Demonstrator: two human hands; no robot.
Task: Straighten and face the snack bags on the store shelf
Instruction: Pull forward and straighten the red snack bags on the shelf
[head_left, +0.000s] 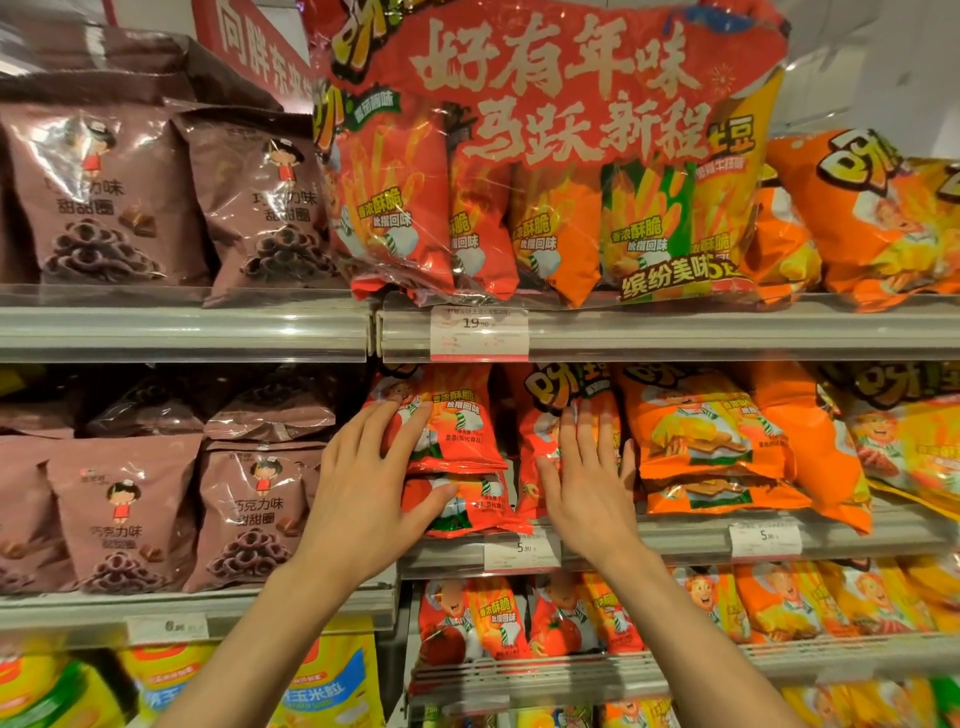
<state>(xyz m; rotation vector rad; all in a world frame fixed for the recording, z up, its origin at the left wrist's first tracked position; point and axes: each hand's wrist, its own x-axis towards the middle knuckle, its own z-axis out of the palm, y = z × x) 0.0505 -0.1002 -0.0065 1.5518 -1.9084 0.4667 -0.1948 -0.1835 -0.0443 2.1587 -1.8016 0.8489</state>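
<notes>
On the middle shelf, red snack bags lie stacked flat. My left hand rests flat, fingers spread, on the left stack of red bags, thumb on the lower bag. My right hand lies flat with fingers apart on an upright red bag just to the right. Neither hand grips anything. Orange bags lie tilted and piled to the right of my right hand.
Above hangs a big red multipack over a price tag. Brown chocolate-ring bags fill the shelves on the left. More red and orange bags stand on the shelf below, yellow bags at bottom left.
</notes>
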